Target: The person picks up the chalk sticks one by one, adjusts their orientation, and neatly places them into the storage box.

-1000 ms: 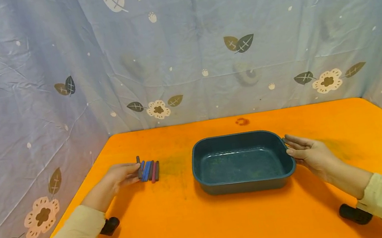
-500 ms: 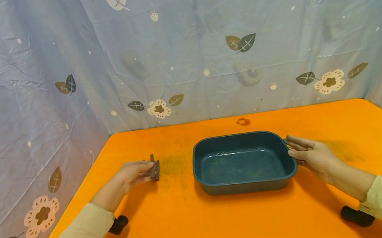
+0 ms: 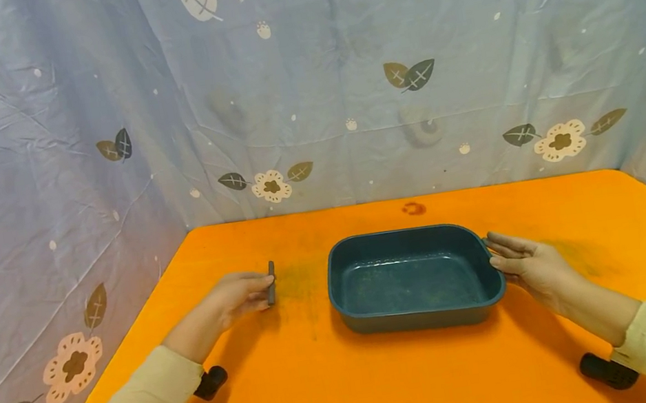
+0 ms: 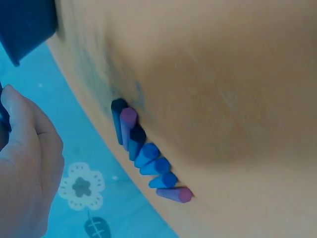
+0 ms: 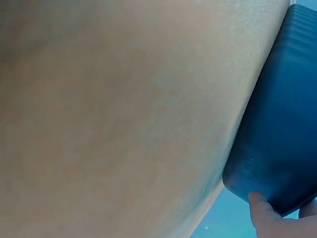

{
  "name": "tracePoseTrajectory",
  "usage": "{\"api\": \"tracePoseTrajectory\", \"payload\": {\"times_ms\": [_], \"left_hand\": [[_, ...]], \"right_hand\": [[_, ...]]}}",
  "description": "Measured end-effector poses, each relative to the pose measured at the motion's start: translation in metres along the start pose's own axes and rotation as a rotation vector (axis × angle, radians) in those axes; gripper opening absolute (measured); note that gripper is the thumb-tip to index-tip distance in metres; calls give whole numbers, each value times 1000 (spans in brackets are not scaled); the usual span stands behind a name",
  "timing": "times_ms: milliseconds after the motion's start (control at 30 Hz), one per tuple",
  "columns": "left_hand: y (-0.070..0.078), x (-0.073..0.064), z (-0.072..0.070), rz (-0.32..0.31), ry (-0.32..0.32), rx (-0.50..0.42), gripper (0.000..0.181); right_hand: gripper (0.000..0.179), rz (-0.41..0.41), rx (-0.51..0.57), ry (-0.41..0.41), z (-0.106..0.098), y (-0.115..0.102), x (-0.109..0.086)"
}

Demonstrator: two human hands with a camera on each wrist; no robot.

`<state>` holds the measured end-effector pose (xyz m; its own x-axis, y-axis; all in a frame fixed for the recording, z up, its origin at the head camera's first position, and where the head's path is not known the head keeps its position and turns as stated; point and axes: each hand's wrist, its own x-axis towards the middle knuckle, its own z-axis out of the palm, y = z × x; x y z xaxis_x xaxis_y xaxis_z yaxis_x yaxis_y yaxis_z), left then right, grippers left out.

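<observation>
My left hand (image 3: pixel 243 295) pinches a dark crayon (image 3: pixel 271 282) between thumb and fingers, upright just above the table's left part. Under that hand, a slanting row of several crayons (image 4: pixel 147 155) in dark, blue and pinkish-purple lies on the table; the head view hides it behind the hand. Right of centre stands a dark teal rectangular tub (image 3: pixel 415 282) with nothing inside. At its right end my right hand (image 3: pixel 529 264) holds the rim, thumb at the edge and fingers along the outside. Fingertips (image 5: pixel 260 206) touch the outer wall in the right wrist view.
An orange tabletop (image 3: pixel 326 389) carries faint chalky smudges and a reddish mark (image 3: pixel 414 209) near the back edge. Patterned blue-grey curtains (image 3: pixel 313 91) hang behind and at the sides. A black wrist device (image 3: pixel 210 383) shows under the left cuff, another (image 3: pixel 608 370) under the right.
My left hand has moved right across the crayon row, still pinching the dark crayon, and now covers the row in the head view. My right hand and the tub stay in place.
</observation>
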<state>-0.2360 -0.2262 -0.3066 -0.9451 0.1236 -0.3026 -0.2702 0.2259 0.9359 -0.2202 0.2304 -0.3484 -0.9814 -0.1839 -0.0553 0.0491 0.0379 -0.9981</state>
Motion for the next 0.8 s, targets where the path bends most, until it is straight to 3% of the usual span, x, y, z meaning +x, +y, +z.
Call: {"api": "tracePoseTrajectory", "payload": {"times_ms": [233, 567, 800], "left_hand": [[2, -1, 8, 13, -37, -25, 45], [8, -2, 19, 8, -39, -58, 41], [13, -3, 25, 3, -52, -29, 43]], "right_hand": [[70, 3, -2, 3, -1, 0, 0], [71, -4, 33, 1, -2, 1, 1], [71, -3, 28, 1, -3, 1, 1]]}}
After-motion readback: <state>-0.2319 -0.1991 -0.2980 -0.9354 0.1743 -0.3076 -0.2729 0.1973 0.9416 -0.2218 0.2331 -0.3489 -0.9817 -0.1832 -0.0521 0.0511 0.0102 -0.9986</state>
